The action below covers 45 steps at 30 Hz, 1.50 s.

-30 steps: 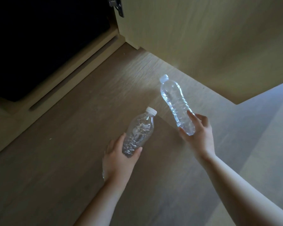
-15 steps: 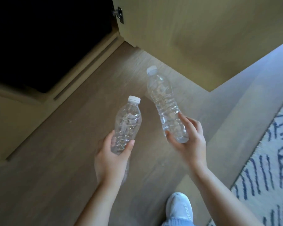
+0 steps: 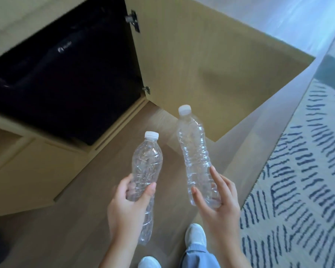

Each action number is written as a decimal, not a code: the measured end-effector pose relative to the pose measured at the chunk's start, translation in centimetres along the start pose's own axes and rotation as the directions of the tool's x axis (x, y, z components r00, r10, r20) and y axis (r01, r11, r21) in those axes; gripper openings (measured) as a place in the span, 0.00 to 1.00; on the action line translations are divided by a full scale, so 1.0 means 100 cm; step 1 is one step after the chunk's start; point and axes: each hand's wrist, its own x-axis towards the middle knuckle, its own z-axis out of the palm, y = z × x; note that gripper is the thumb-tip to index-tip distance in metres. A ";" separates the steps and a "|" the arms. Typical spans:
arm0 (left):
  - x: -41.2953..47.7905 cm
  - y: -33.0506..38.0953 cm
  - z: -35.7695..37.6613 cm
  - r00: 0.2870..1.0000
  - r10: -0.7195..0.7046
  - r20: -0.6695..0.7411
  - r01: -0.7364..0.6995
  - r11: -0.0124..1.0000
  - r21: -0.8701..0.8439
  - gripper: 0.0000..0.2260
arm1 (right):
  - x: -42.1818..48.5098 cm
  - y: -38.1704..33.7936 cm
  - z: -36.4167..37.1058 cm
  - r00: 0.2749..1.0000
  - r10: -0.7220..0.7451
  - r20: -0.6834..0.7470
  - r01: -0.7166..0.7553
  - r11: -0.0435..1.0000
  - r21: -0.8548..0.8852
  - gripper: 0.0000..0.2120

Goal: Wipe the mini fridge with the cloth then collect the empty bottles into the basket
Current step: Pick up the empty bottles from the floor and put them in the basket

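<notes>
A wooden floor [image 3: 66, 238] spreads below, with a pale wood cabinet [image 3: 27, 180] along its far left edge. The cabinet door [image 3: 201, 55] stands swung open, and the black mini fridge [image 3: 66, 84] sits inside the opening. A blue-patterned rug [image 3: 307, 190] covers the floor's right edge. The left hand [image 3: 126, 207] curls its fingers round the base of a capped clear plastic bottle [image 3: 147, 161]; a second clear bottle [image 3: 147, 227] shows beneath that hand. The right hand [image 3: 220, 206] grips another capped bottle [image 3: 195, 151] near its base, fingers spread along it. Both capped bottles are held above the floor, caps toward the cabinet, near each other but apart. A white shoe [image 3: 195, 235] stands on the floor's near edge.
</notes>
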 end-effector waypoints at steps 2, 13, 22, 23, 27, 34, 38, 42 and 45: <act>-0.011 0.030 -0.020 1.000 0.020 0.012 -0.019 1.000 -0.011 0.22 | 0.003 -0.034 -0.014 1.000 -0.028 -0.012 0.028 1.000 0.007 0.31; -0.091 0.163 -0.127 0.990 0.123 0.076 -0.119 0.992 -0.053 0.30 | -0.012 -0.200 -0.115 0.988 -0.156 0.008 0.156 0.988 0.011 0.30; -0.153 0.217 -0.193 0.964 0.176 0.201 -0.163 0.983 -0.081 0.32 | -0.056 -0.279 -0.190 0.994 -0.040 0.102 0.035 0.998 0.045 0.26; -0.157 0.222 -0.198 0.963 0.175 0.205 -0.158 0.983 -0.097 0.31 | -0.058 -0.287 -0.196 0.995 -0.034 0.092 0.029 0.998 0.059 0.26; -0.171 0.240 -0.220 0.948 0.203 0.244 -0.181 0.977 -0.111 0.27 | -0.069 -0.318 -0.218 0.995 -0.033 0.098 0.029 0.999 0.039 0.26; -0.189 0.243 -0.243 0.906 0.242 0.347 -0.201 0.968 -0.152 0.26 | -0.096 -0.348 -0.251 0.998 -0.020 0.067 0.020 1.000 0.010 0.30; -0.191 0.246 -0.232 0.882 0.210 0.422 -0.135 0.970 -0.202 0.21 | -0.104 -0.356 -0.268 0.999 0.007 0.044 -0.007 1.000 0.009 0.29; -0.198 0.263 -0.209 0.832 0.247 0.496 -0.133 0.958 -0.254 0.25 | -0.101 -0.354 -0.295 1.000 0.016 -0.012 -0.017 0.998 -0.055 0.30; -0.205 0.279 -0.190 0.816 0.271 0.511 -0.135 0.948 -0.287 0.28 | -0.091 -0.349 -0.314 0.997 0.045 -0.063 -0.047 0.998 -0.037 0.27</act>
